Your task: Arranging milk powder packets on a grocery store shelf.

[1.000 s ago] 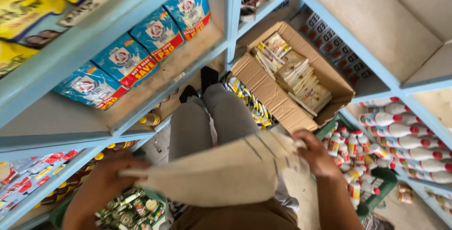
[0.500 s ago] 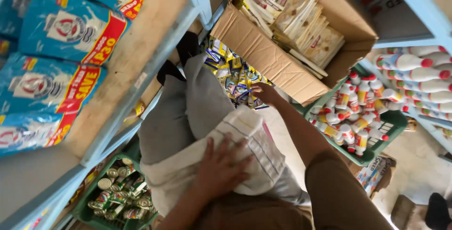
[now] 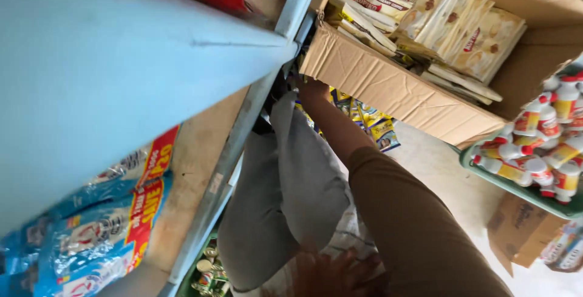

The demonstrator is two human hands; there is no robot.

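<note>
— While the right hand (image 3: pixel 313 87) stretches out under the edge of the cardboard box (image 3: pixel 388 90), can you make out its grip?

— Cannot tell; the fingers are tucked away beneath the box, just above the yellow sachets (image 3: pixel 370 124) on the floor.

— And the left hand (image 3: pixel 340 276)?

— Fingers spread, pressed flat on the pale cloth (image 3: pixel 349 236) lying over the lap, bottom of view, beside the blue shelf (image 3: pixel 121 60).

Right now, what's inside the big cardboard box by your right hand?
The cardboard box holds cream and yellow sachet packs, stacked on edge and leaning. The right hand reaches just under its near corner. The lower layers and the box's bottom are covered.
</note>
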